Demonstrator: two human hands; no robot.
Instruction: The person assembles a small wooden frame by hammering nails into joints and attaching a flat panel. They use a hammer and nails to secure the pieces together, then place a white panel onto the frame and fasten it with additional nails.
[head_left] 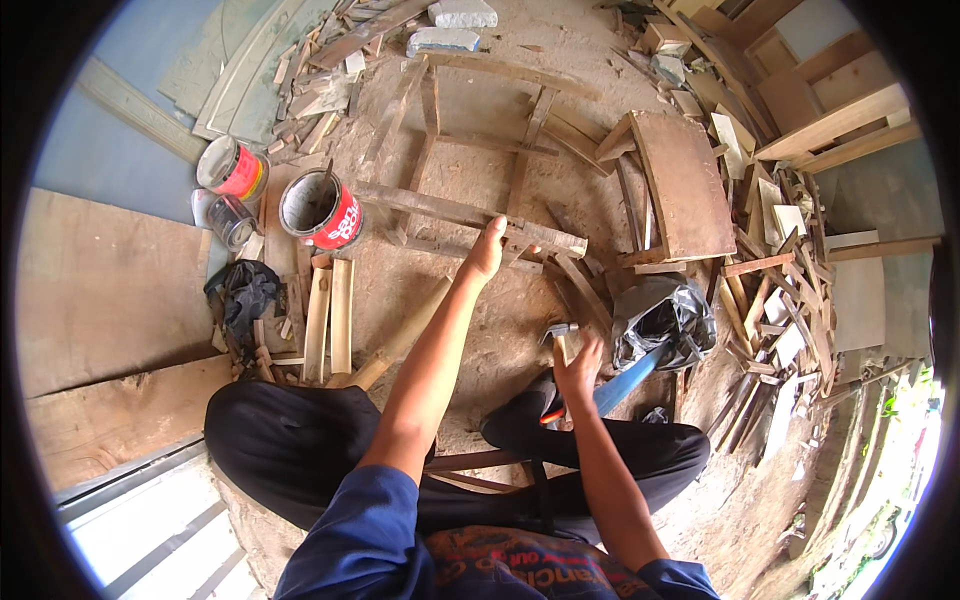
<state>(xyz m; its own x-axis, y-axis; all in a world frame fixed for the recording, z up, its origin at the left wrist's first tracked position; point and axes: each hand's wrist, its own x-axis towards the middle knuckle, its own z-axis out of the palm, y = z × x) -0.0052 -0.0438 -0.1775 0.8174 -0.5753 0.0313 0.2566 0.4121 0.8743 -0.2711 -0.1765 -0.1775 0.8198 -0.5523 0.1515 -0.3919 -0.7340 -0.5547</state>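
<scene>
My left hand [487,252] is closed round the near rail of a wooden frame [440,205], close to that rail's right end, with the thumb on top. The frame lies on the dirt floor, its legs and crossbars stretching away from me. Lower and to the right, my right hand [578,372] grips a hammer [560,332]. Its metal head shows just above the fingers, apart from the frame. Part of the handle is hidden by the hand. A black and orange object [551,408] sits just below the hammer; its kind is unclear.
A red paint can [345,222] with a tool inside stands left of the frame, near another can [235,170]. Beside my right hand is a black plastic bag [665,320] with a blue object [632,380]. A wooden box-like piece [685,185] and scrap wood [785,300] lie right.
</scene>
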